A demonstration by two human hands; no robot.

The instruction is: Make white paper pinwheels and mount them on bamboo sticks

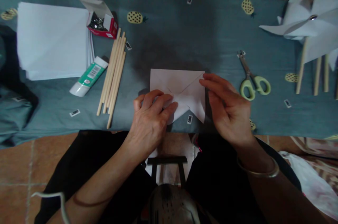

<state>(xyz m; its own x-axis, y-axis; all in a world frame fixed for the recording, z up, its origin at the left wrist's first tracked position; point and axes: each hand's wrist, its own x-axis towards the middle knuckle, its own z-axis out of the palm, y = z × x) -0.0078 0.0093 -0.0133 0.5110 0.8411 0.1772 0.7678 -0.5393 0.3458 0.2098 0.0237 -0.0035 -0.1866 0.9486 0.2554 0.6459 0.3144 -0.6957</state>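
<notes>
The white paper square (182, 92) lies mid-cloth, left of the scissors (252, 80). Her left hand (151, 118) pins its folded flap flat; the right hand (224, 106), fingers loose, steadies the right edge, seemingly holding nothing. Corners should meet before creasing.

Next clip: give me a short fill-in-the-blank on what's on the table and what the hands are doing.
1. Both hands, left hand and right hand, rest on a folded sheet of white ____.
2. The scissors have light ____ handles.
3. The wooden sticks lie just right of a green-and-white ____.
4. The stack of white sheets lies to the person's far ____.

Missing words: paper; green; tube; left
</notes>
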